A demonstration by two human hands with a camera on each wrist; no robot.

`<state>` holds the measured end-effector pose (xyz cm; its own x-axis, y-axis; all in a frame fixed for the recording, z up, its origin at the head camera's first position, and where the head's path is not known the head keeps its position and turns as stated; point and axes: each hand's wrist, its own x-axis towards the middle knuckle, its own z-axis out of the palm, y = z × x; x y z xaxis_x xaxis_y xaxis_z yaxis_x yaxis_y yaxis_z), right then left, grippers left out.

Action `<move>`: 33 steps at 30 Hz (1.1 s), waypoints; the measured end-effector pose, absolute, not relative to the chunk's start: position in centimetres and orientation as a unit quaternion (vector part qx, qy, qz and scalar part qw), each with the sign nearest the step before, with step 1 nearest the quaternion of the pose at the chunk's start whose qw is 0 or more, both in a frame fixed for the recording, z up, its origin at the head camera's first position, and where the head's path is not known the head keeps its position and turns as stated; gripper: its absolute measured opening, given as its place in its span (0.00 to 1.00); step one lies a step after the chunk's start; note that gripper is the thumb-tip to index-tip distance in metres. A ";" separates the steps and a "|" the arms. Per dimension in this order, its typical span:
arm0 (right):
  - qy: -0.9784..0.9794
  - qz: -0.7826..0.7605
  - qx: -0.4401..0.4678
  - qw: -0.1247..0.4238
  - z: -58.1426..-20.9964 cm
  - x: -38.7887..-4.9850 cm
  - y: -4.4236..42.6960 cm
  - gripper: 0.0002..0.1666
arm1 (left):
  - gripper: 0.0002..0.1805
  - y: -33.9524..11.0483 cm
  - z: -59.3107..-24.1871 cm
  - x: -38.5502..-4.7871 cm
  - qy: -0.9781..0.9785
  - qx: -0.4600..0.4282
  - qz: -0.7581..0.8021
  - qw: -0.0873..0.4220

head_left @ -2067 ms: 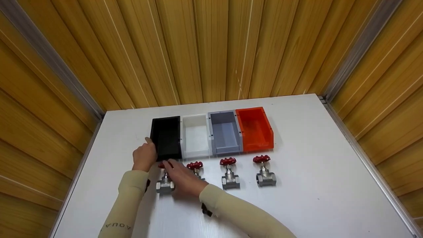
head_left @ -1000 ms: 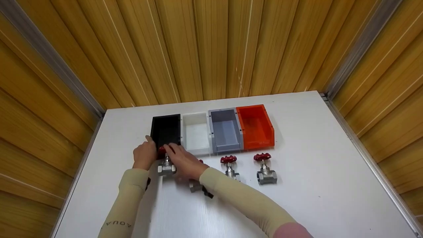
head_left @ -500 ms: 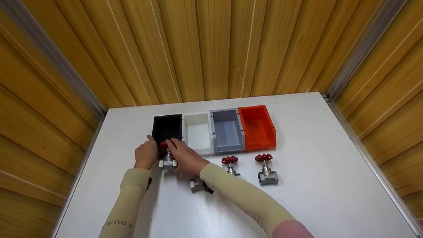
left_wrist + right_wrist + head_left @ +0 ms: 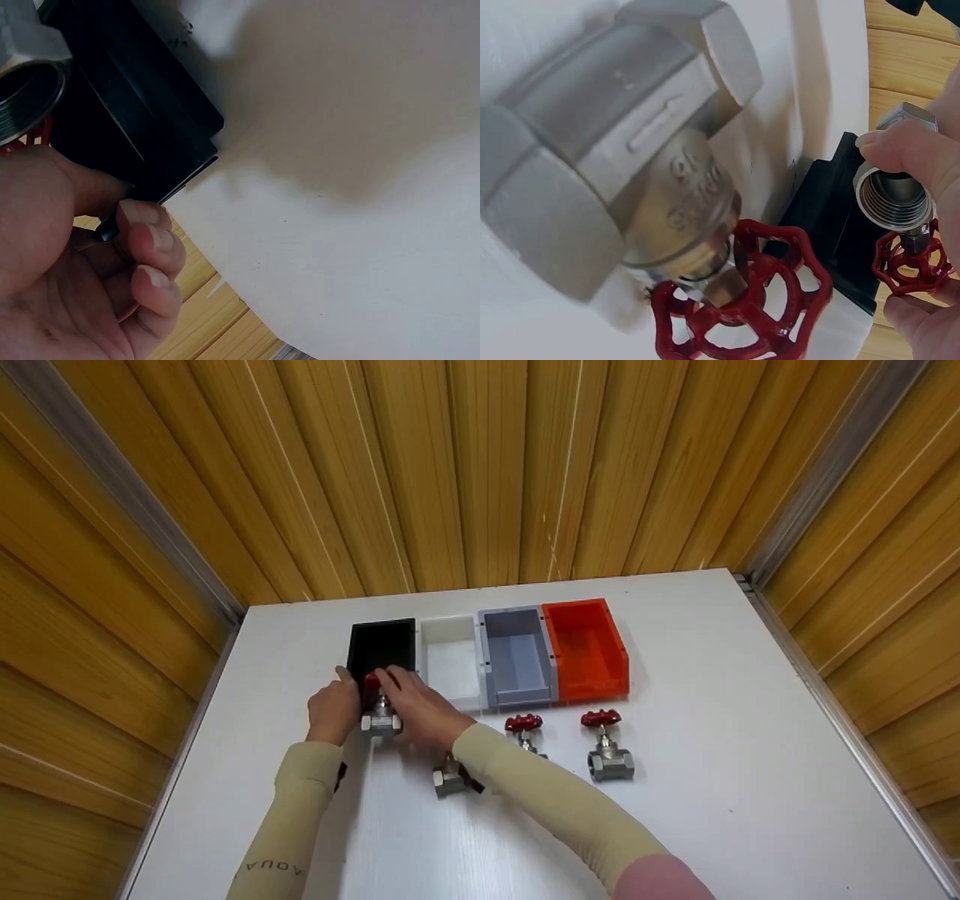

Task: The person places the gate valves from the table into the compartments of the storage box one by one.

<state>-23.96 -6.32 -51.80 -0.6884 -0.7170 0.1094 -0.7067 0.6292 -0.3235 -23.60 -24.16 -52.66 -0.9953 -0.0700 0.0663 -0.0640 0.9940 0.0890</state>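
Note:
My left hand [image 4: 333,712] grips the side wall of the black bin [image 4: 382,641]. In the left wrist view its thumb and curled fingers [image 4: 155,238] pinch the bin's edge. My right hand [image 4: 429,712] holds a gate valve [image 4: 382,724] at the bin's front, red handwheel toward the bin. The right wrist view shows the thumb on the metal body [image 4: 896,201] and fingers by the red handwheel [image 4: 909,262]. Beneath the right wrist another gate valve [image 4: 448,780] lies on the table, mostly hidden in the head view; it looms large in the right wrist view.
A white bin [image 4: 450,660], a grey bin [image 4: 517,656] and an orange bin [image 4: 586,652] continue the row rightward. Two more gate valves [image 4: 610,763] lie in front of them, one partly behind the right sleeve. Wood-patterned walls [image 4: 480,472] enclose the white table [image 4: 712,780].
My right hand has taken hold of the leftmost gate valve and moved it away from me, up to the black bin's front. My left hand has stayed on the bin.

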 end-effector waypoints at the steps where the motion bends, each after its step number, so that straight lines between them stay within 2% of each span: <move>1: 0.902 -0.175 -0.394 0.017 -51.7 -24.0 -6.3 0.67 | 0.28 -24.2 -52.7 -23.6 -0.998 0.033 -0.043 0.035; 21: 0.907 -0.162 -0.388 0.001 -51.5 -25.5 -6.4 0.66 | 0.27 -24.2 -52.8 -23.8 -0.998 0.038 -0.037 0.027; 33: 0.914 -0.179 -0.363 0.027 -51.8 -26.3 -6.8 0.65 | 0.26 -24.3 -53.1 -23.9 -0.997 0.039 -0.044 0.043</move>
